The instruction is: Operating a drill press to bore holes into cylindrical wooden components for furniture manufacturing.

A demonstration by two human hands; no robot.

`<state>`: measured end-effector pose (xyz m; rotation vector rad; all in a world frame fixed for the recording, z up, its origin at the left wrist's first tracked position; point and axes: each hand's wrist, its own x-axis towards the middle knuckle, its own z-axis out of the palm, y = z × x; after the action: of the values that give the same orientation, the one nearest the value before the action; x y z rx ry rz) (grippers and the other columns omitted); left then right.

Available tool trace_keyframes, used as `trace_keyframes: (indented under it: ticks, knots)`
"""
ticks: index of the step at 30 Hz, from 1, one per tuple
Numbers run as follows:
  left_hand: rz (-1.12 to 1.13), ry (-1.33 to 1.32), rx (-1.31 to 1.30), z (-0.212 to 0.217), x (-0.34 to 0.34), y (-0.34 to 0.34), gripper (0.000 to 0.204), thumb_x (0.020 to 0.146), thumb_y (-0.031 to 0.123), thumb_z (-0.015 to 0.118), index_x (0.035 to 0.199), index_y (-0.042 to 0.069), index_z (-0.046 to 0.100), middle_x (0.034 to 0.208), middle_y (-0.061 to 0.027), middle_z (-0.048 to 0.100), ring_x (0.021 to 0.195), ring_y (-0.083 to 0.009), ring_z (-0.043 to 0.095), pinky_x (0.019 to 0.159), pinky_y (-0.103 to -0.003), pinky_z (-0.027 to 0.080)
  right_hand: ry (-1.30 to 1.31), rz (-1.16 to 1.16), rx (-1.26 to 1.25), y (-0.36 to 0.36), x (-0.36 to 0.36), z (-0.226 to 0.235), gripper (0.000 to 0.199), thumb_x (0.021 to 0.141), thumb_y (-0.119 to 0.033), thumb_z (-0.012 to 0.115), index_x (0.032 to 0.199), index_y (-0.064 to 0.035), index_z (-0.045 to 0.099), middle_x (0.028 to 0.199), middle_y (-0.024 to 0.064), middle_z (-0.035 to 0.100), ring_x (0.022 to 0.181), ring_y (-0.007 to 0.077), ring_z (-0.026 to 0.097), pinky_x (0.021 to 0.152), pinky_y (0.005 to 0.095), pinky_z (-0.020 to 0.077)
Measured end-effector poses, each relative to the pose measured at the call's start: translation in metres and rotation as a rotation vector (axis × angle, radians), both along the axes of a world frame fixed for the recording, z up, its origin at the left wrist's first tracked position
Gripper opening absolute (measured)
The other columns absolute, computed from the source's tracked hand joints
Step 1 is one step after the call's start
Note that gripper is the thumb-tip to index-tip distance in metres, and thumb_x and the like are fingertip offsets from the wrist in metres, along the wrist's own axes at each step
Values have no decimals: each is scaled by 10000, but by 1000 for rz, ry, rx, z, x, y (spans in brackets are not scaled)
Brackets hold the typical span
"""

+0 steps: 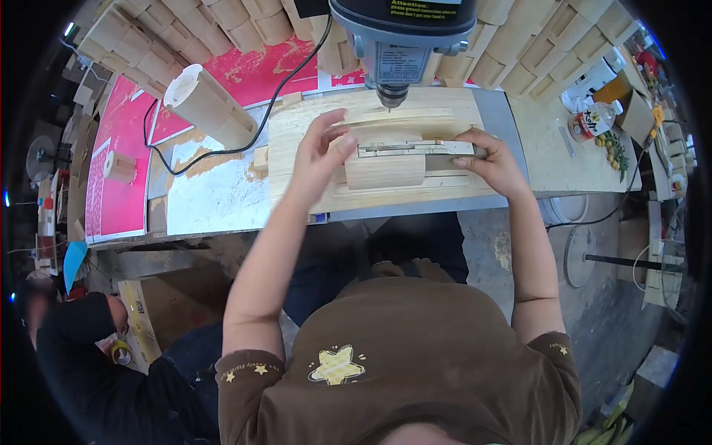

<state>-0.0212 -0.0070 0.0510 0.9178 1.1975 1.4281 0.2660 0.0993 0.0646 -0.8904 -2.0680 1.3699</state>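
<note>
Under the drill press (393,96) lies a rounded pale wood block (386,172) on a wooden board (311,178). Across its top is a narrow, whitish slotted strip (408,149) with dark lines along it. My right hand (495,162) pinches the strip's right end between thumb and fingers. Beside the strip's left end is my left hand (320,157), its fingers curved and apart with nothing in them; whether the thumb touches the strip I cannot tell. The drill's chuck and thin bit hang just beyond the strip.
A tall wood cylinder (211,107) and a short one (119,167) stand at left, near a black cable (278,96). Stacked wood pieces (215,26) line the back. A plastic bottle (597,119) sits at right. Another person's dark sleeve (78,334) shows at lower left.
</note>
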Motion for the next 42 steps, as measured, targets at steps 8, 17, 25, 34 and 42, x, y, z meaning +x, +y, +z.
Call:
trace_keyframes:
  ticks: [8, 17, 25, 34, 42]
  knots:
    - [333, 649, 279, -38, 54, -54, 626, 662, 77, 758, 1215, 1, 474, 1153, -128, 500, 1079, -260, 496, 912, -348, 415, -107, -172, 406, -9, -7, -2, 326, 671, -39, 728, 985, -37, 643, 874, 78, 616, 861, 248, 528, 805, 332, 412]
    - [363, 1067, 94, -48, 28, -10, 641, 571, 246, 796, 1167, 140, 588, 982, -35, 554, 979, -228, 475, 857, -411, 277, -198, -257, 536, 33, -23, -3, 357, 646, -45, 737, 991, -69, 646, 861, 57, 606, 882, 256, 475, 811, 342, 393]
    - [268, 1164, 168, -49, -12, -13, 518, 575, 235, 790, 1063, 138, 643, 805, 32, 567, 882, -191, 499, 839, -400, 278, -138, -195, 517, 19, -44, 13, 336, 693, -45, 724, 1017, -65, 639, 931, 47, 583, 924, 212, 505, 798, 289, 405]
    - [204, 1176, 255, -47, -11, -12, 489, 619, 184, 766, 1077, 104, 618, 782, 8, 544, 839, -195, 503, 799, -367, 306, 295, -520, 621, 74, -72, 181, 264, 898, -216, 511, 983, 18, 597, 907, 74, 619, 820, 133, 552, 716, 253, 435]
    - [196, 1096, 261, -59, -17, -8, 483, 604, 171, 768, 1056, 88, 622, 753, -9, 535, 778, -205, 522, 750, -368, 330, 3, -484, 843, 50, -75, 172, 293, 940, -227, 480, 981, 30, 614, 819, 48, 628, 749, 87, 540, 685, 214, 418]
